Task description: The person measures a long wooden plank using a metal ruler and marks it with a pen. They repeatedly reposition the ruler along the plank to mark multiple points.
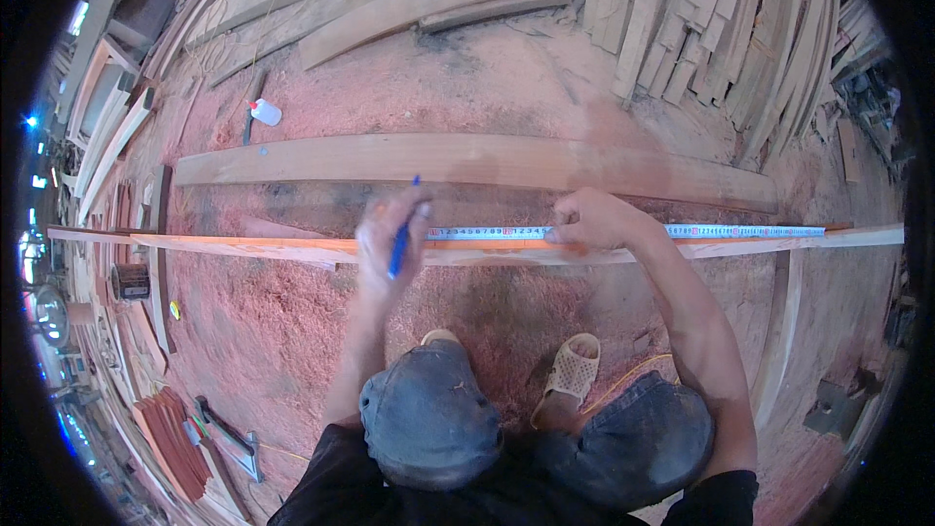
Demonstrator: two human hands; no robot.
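A long narrow wooden strip point(467, 256) runs across the view in front of my knees, with an orange-brown edge. Along it lies the pale blade of a tape measure point(740, 231), stretched out to the right. My left hand point(388, 232), slightly blurred, is closed around a blue pen point(400, 245) just above the strip. Farther right, my right hand point(596, 219) is curled with its fingers pinched on the tape blade. Its fingertips rest at the strip, and the palm side is hidden. Beyond both hands, a wide plank point(390, 158) lies parallel to the strip.
A white bottle with a red cap point(266, 113) stands beyond the plank. Stacked boards point(672, 29) fill the far right. Reddish wood pieces point(173, 438) and a dark-handled tool point(229, 443) lie near left. A dark box point(130, 281) sits at the left. Sawdust covers the floor point(273, 331).
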